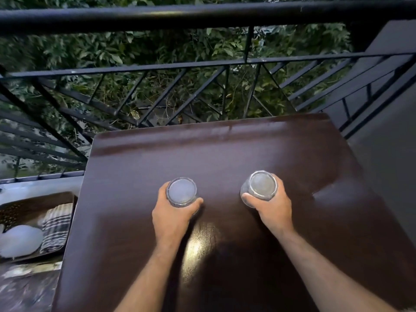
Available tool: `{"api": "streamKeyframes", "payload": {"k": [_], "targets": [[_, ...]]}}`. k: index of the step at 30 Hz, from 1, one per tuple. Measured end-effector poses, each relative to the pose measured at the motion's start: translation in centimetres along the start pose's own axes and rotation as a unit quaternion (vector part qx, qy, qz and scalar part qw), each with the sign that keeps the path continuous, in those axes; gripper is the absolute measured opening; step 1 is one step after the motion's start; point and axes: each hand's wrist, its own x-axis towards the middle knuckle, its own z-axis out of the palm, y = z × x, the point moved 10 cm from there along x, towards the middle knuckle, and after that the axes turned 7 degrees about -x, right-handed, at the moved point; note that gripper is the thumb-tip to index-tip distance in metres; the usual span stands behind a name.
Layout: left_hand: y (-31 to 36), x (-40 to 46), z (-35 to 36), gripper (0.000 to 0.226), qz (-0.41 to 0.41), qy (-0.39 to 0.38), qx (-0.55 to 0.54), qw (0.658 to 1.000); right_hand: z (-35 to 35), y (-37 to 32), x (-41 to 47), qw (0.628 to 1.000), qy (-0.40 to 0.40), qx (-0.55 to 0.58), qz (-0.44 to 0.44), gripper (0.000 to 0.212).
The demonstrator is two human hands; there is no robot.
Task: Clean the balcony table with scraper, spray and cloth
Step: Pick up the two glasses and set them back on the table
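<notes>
Balcony table (258, 154): dark brown wood-look top, glossy, rounded corners, far edge close to black railing. Sheen streaks along far edge, bright glare patch near centre-front. Striped cloth (56, 226): folded, grey/white stripes, lying in a tray off table's left side, lower than tabletop, next to a blurry white rounded item. Cloth not touching table. Scraper & spray: can't pick out here.
</notes>
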Motion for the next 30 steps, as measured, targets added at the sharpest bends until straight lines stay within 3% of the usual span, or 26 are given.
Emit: {"api": "streamKeyframes", "payload": {"k": [5,30], "targets": [[0.5,0.5,1.8,0.075,0.006,-0.009,-0.002,1.0,-0.8,1.0,1.2,1.0,0.007,0.019,0.018,0.072],[0.4,0.7,4.3,0.083,0.034,-0.034,0.009,0.999,-0.1,2.0,3.4,1.0,-0.029,0.004,-0.005,0.085]]}}
